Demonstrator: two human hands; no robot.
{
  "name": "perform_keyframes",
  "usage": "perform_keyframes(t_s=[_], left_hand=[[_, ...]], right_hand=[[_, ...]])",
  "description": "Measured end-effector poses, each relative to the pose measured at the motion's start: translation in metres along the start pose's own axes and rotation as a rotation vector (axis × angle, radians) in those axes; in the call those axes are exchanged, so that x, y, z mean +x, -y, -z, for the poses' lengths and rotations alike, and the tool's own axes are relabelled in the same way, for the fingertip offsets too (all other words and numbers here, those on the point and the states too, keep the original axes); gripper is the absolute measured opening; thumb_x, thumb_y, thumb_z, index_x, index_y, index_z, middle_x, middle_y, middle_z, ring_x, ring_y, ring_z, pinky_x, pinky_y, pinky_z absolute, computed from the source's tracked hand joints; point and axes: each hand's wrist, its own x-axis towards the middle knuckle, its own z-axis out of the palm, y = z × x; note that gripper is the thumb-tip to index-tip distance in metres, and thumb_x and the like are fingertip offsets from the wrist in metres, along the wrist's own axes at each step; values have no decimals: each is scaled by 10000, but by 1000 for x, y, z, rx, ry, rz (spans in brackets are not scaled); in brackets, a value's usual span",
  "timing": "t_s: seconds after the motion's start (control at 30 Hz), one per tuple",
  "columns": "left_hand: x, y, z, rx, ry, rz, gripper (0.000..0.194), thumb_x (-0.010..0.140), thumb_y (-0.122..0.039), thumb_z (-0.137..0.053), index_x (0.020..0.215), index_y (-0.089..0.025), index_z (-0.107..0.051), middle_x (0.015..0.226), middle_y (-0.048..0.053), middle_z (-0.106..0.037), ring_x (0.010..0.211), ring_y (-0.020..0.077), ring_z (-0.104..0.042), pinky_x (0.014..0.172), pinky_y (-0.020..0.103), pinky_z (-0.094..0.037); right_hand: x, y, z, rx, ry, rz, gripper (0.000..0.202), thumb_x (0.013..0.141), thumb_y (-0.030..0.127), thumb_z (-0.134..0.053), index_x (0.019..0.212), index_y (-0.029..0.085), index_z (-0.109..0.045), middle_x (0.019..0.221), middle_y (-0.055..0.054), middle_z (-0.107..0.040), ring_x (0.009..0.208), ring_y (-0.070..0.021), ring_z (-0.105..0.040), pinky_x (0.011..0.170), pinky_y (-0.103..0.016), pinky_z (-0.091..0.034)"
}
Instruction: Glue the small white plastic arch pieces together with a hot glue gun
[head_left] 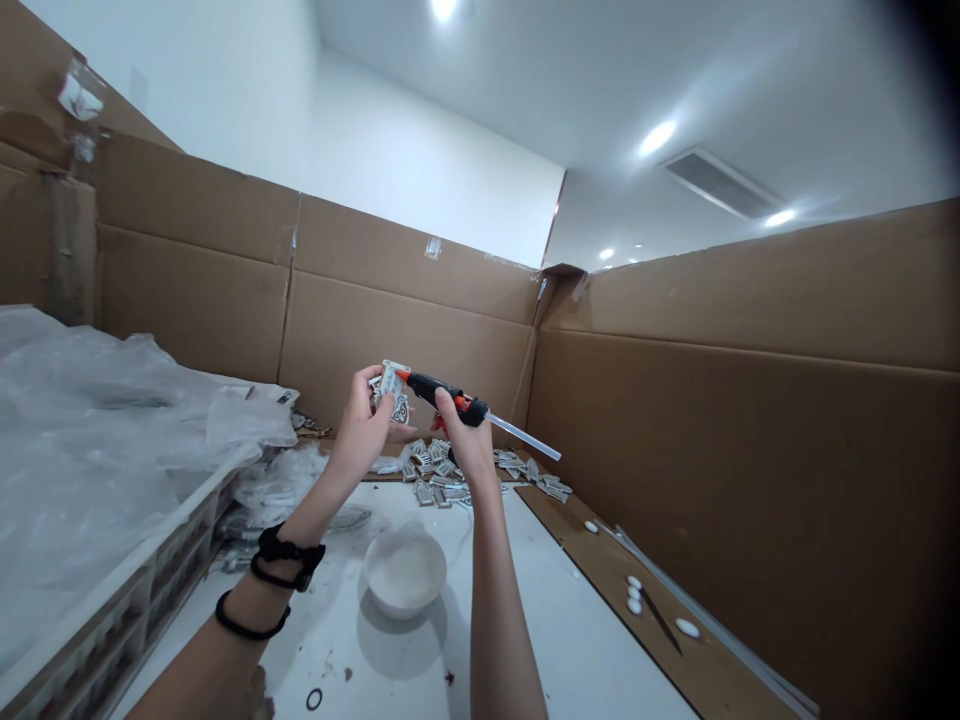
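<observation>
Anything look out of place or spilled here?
Yes, mildly: small dark scraps and a black ring litter the white tabletop in front of the bowl, apart from the piled pieces, like stray debris. No clear spill.

3 large ceiling lights (657, 138) glare across the upper frame; the upper-right corner is black; a bowl (405, 608) casts soft shadow (403, 646) lower centre.

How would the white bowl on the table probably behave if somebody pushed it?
The bowl would probably slide rather than roll, as it stands upright on a smooth-looking white table. A push high on the rim might tip it, because its sides narrow downward. It is likely stiff, since its round wall shows no sagging.
</observation>
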Motion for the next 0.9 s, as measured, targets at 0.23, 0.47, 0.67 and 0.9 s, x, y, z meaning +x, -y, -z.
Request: perform_keyframes(t_s=[0.23, 0.47, 0.67, 0.9], left_hand=[[-1, 0, 0, 7, 0, 6, 366, 821, -247, -505, 1153, -224, -354, 1006, 46, -522, 697, 132, -643, 543, 291, -591], [0, 1, -1, 7, -12, 12, 369, 810, -251, -513, 1142, -225, -357, 1024, 55, -530, 692, 136, -644, 526, 297, -588], [1, 4, 0, 26, -22, -13, 368, 807, -263, -511, 1147, -233, -372, 1047, 59, -524, 684, 134, -642, 527, 295, -585], [1, 2, 6, 176, -86, -127, 339, 830, -283, -470, 1157, -234, -399, 1074, 61, -538, 678, 123, -633, 489, 235, -544]], right_hand=[[0, -1, -1, 14, -14, -54, 490, 742, 612, -529, 540, 167, -496, 511, -2, -480, 505, -115, -442, 504, -232, -353], [1, -3, -2, 6, -36, -64, 484, 724, 624, -536, 561, 172, -475, 510, 13, -456, 506, -116, -434, 511, -235, -350], [1, -4, -2, 7, -46, -59, 474, 723, 620, -536, 580, 169, -499, 516, 12, -464, 513, -119, -436, 522, -235, -359], [2, 0, 1, -225, -164, 58, 483, 740, 607, -519, 524, 178, -474, 490, 10, -459, 506, -119, -402, 507, -238, -314]])
